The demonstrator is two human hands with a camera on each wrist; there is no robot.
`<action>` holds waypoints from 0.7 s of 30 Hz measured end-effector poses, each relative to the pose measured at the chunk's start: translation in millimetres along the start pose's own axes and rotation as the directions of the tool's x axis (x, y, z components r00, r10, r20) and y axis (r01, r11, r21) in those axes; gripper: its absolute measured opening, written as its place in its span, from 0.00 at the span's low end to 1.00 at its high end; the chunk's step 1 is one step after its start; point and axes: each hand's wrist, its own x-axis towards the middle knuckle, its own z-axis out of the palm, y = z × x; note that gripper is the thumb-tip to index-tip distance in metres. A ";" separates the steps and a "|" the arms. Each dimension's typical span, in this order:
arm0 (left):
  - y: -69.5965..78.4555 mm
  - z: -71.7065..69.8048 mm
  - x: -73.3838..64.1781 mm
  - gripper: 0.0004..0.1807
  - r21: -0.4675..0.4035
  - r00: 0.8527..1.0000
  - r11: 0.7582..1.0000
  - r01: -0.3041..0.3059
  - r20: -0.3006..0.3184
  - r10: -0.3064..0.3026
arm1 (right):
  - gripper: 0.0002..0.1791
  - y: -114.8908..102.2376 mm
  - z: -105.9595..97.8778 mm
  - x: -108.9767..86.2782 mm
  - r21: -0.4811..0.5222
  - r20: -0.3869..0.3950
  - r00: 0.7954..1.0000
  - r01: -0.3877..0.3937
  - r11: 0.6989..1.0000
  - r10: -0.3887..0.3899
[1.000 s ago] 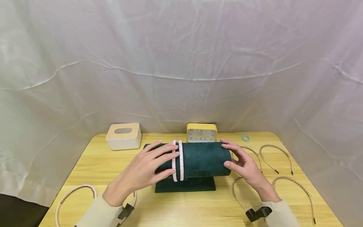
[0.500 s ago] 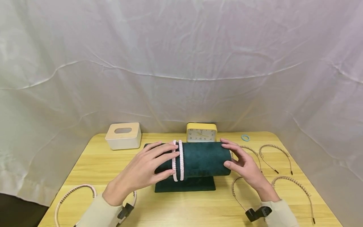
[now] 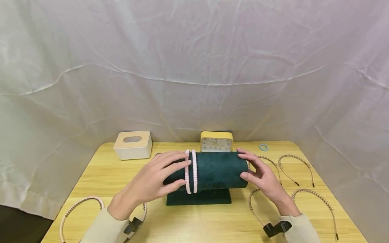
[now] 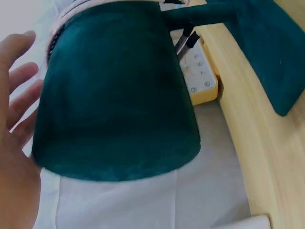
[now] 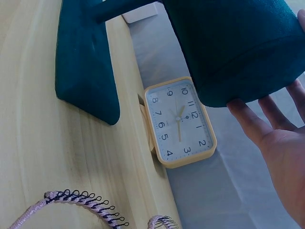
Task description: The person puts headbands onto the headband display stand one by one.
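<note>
A dark green velvet headband stand [image 3: 222, 170] lies crosswise in the head view, its roll above a flat base [image 3: 199, 197]. Two pale pink headbands circle the roll left of its middle, the left one [image 3: 186, 175] and the right one [image 3: 195, 175] side by side. My left hand [image 3: 150, 177] spreads over the roll's left part, fingertips right at the left headband, fingers loosely bent. My right hand [image 3: 267, 182] holds the roll's right end, thumb in front and fingers on top. In the right wrist view, its fingertips touch the roll's end edge.
Behind the stand is a yellow alarm clock [image 3: 216, 141]; a tissue box [image 3: 132, 145] stands back left. A blue ring [image 3: 263, 147] and several wire-trimmed headbands, one at the front right [image 3: 316, 194], lie right. Another pink headband [image 3: 82, 202] lies front left, partly behind my forearm.
My left hand has drawn back slightly to the left, its fingers shifting on the left headband. The right hand and the headbands stay in place.
</note>
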 end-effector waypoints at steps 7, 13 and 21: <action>-9.5 -28.0 -9.0 0.24 -0.007 0.998 0.999 0.044 -0.049 -0.044 | 0.32 -1.9 -0.3 -0.9 -0.003 -0.003 1.000 -0.013 1.000 0.013; -23.8 -48.2 -27.9 0.25 0.039 0.995 0.996 0.086 -0.061 -0.083 | 0.32 -1.3 -0.5 1.4 -0.001 -0.002 1.000 0.002 1.000 -0.002; -39.0 -60.5 -55.8 0.24 0.036 0.987 0.988 0.153 -0.048 -0.151 | 0.33 -2.8 0.3 1.4 -0.019 -0.004 1.000 -0.010 1.000 0.010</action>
